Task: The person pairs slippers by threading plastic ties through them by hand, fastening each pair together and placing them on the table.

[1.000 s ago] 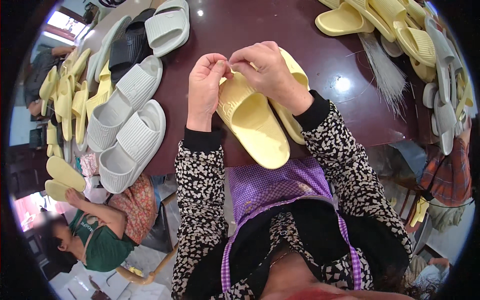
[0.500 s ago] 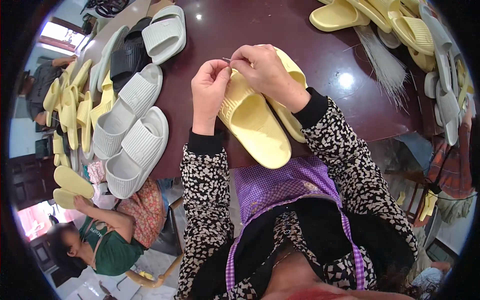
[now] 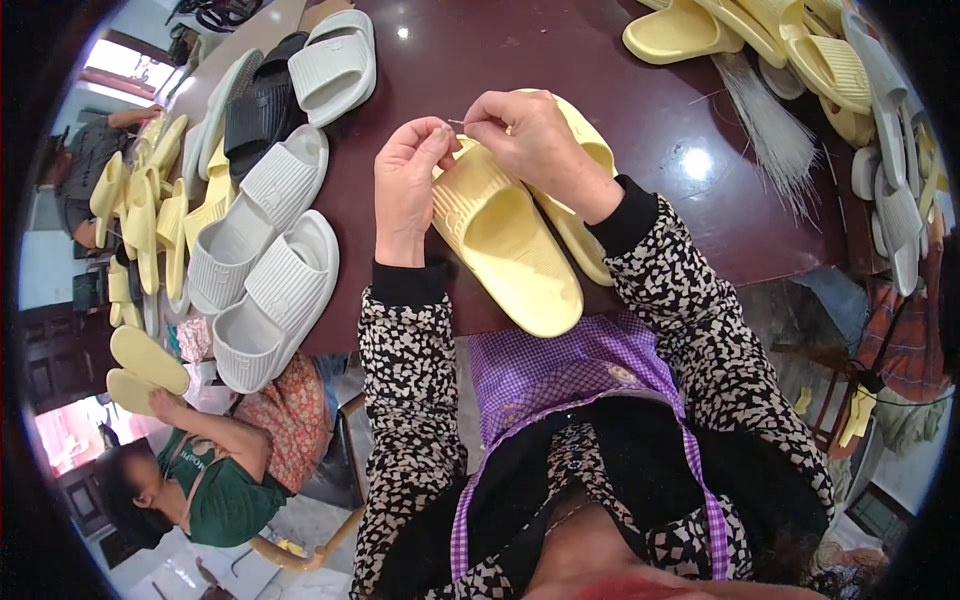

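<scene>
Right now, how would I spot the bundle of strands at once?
Find the dark red table, then its right side, past the person's right hand. There, beside the heaped yellow slippers, the pale strands fan out, thin and loose, unlike the solid slippers.

The yellow slipper looks matt, ribbed plastic; the tabletop smooth, glossy; the apron cloth

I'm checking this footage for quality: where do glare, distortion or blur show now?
Head view: strong glare on the dark red table, right of the right hand; the upper-left window washed out; fisheye distortion tipping the co-worker at lower left sideways; the nearer yellow slipper fairly sharp, but the thin item in the right hand too small to identify.
</scene>
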Motion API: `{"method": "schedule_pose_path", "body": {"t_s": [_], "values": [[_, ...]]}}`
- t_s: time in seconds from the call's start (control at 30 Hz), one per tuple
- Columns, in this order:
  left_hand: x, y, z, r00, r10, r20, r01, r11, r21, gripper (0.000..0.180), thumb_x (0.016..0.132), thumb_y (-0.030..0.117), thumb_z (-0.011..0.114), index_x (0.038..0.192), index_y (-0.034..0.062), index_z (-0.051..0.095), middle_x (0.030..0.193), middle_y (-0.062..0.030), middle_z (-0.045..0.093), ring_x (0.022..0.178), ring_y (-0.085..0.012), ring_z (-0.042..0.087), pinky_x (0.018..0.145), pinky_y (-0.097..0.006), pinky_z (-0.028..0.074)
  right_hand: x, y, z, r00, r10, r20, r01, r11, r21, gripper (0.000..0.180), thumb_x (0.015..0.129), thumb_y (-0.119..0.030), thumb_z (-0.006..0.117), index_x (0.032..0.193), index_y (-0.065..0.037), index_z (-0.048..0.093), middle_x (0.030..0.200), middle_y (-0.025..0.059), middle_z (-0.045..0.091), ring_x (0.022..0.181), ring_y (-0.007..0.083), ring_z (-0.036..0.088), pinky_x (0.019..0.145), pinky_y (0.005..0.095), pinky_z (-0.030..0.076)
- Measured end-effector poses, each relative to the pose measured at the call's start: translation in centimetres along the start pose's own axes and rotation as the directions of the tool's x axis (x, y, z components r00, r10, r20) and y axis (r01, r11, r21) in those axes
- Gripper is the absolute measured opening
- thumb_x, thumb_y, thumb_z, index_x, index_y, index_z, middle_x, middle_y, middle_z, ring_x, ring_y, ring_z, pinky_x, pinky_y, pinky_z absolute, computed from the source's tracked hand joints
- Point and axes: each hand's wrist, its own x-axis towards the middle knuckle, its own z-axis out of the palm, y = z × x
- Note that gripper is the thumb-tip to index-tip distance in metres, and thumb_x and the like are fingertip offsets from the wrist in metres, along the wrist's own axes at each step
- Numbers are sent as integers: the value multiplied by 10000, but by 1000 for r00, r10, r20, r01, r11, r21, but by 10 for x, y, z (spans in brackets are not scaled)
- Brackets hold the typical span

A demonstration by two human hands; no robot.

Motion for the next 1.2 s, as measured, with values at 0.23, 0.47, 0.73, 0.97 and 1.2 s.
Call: {"method": "schedule_pose_path", "body": {"t_s": [0.23, 0.47, 0.73, 0.97, 1.2], "values": [[1, -2, -8, 998, -18, 64, 21, 999, -38, 84, 895, 63, 589, 934, -5, 619, 812, -32, 625, 697, -75, 532, 649, -192, 431, -1, 1, 5, 999, -47, 8, 48, 997, -56, 47, 763, -42, 657, 755, 3, 646, 604, 108, 596, 565, 209, 576, 551, 318, 445], [1, -5, -16, 997, -35, 76, 39, 998, -56, 91, 894, 58, 583, 940, -12, 619, 814, -28, 621, 710, -80, 534, 665, -200, 432, -1, 2, 10, 998, -50, 27, 53, 994, -93, 43, 759, -44, 657, 751, -2, 646, 601, 111, 590, 565, 218, 576, 556, 320, 445], [2, -7, -23, 996, -45, 74, 50, 997, -64, 88, 886, 44, 581, 935, -16, 621, 802, -16, 607, 703, -78, 521, 666, -205, 430, 0, 6, 16, 997, -69, 38, 71, 995, -63, 34, 749, -40, 654, 758, -7, 651, 621, 109, 604, 571, 223, 581, 564, 328, 452], [2, -11, -26, 994, -83, 78, 90, 992, -85, 81, 868, 28, 595, 929, -16, 627, 804, -3, 602, 706, -62, 511, 660, -193, 421, -2, 9, 19, 994, -108, 32, 111, 988, -103, 20, 751, -36, 639, 738, -22, 645, 606, 98, 605, 572, 233, 588, 577, 333, 462], [1, -14, -29, 987, -99, 129, 113, 988, -106, 80, 860, 22, 602, 926, -10, 632, 801, 4, 600, 702, -50, 505, 650, -186, 417, -4, 10, 21, 991, -120, 55, 126, 983, -135, 31, 748, -45, 639, 718, -35, 639, 595, 83, 604, 560, 232, 583, 576, 345, 456]]}}
